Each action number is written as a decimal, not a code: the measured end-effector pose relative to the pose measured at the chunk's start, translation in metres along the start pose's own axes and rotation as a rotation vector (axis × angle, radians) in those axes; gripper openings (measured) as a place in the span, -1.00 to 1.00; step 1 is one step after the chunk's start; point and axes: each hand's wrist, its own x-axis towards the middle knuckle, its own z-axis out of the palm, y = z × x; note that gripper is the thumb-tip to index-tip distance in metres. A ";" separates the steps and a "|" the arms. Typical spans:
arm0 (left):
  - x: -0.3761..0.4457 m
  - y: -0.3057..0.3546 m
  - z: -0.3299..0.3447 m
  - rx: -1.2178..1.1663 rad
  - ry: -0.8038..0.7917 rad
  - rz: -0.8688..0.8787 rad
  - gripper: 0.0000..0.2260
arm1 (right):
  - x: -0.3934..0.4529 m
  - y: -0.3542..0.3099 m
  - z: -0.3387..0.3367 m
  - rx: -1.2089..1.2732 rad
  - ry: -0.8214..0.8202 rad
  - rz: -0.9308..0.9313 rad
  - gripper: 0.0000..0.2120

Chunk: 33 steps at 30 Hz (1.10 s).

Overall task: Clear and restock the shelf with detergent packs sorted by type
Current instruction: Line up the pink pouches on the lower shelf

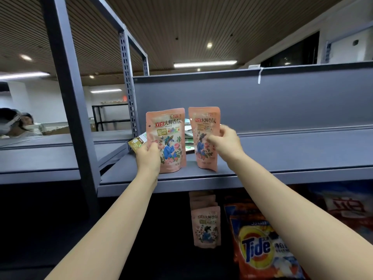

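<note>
Two pink detergent pouches stand upright on the grey shelf point(262, 174). My left hand point(148, 158) grips the left pink pouch point(168, 134) at its lower left edge. My right hand point(228, 143) pinches the right pink pouch point(203, 126) at its right side. Behind the two pouches lie green-and-white packs point(188, 136), mostly hidden. A gold-and-green pack point(137, 142) pokes out to the left of my left hand.
On the shelf below hang more pink pouches point(205, 227) and an orange Tide bag point(260, 249), with red bags point(347, 211) at the right. A grey upright post point(129, 87) stands at the shelf's left end. A person point(14, 122) is at the far left.
</note>
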 end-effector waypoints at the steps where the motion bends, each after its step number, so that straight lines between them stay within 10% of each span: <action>1: -0.002 0.001 0.000 0.008 0.013 -0.005 -0.76 | -0.001 0.003 0.002 -0.043 -0.041 0.049 -0.76; 11: -0.030 0.002 -0.003 -0.067 0.352 0.085 -0.60 | -0.050 0.016 -0.015 0.163 0.239 -0.090 -0.84; 19: -0.071 -0.045 -0.008 -0.134 0.311 0.066 -0.62 | -0.102 0.054 -0.039 0.112 0.238 -0.158 -0.82; 33: -0.119 -0.221 -0.030 0.306 0.083 -0.474 -0.76 | -0.103 0.219 0.008 -0.327 -0.272 0.641 -0.65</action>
